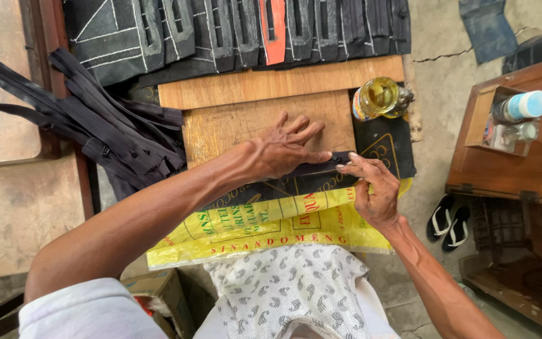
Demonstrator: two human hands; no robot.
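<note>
My left hand [283, 147] lies flat, fingers spread, pressing one end of a black zipper strip [321, 164] onto a wooden board [221, 125]. My right hand [371, 188] pinches the other end of that strip between thumb and fingers, just right of the left hand. The strip runs along the board's near edge, over a black fabric piece [384, 147]. A yellow printed plastic sack [265, 229] covers my lap below both hands.
A pile of black zippers [89, 119] lies to the left. Stitched black fabric pieces [233, 31] line the far edge. A glass jar of yellowish liquid [377, 97] stands right of the board. A wooden box with bottles [515, 119] and sandals [448, 220] are at right.
</note>
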